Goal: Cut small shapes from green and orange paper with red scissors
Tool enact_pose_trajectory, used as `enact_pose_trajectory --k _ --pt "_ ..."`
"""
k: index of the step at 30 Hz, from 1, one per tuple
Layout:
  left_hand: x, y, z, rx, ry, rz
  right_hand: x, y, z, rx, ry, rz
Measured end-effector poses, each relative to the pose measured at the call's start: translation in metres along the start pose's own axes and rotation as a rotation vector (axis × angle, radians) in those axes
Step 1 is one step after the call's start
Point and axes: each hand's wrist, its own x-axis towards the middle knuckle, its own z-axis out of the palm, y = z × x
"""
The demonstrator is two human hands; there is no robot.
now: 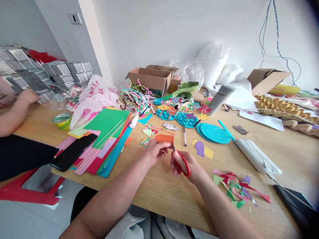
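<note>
Forearms (127,182) angle inward over table (159,189), L hand (154,152) pinching orange paper (163,138), R hand (183,165) gripping red-handled scissors (186,166) w/ blades at paper.

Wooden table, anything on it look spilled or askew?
Yes, mildly: loose paper scraps lie strewn to the right of the right hand, and the colored paper stack is fanned unevenly, with a black phone slanting across it.
</note>
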Motion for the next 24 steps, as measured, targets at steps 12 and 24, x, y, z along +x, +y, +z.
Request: enact_pose_trajectory --k 12,24 --pt "0.0007 -0.0004 -0.0007 -0.003 -0.005 -0.006 0.0006 0.0010 0.0002 -0.004 0.003 0.008" --pt "0.0005 0.0009 -0.0007 0.026 -0.013 0.007 0.0006 0.0046 -0.0021 -0.022 0.009 0.006"
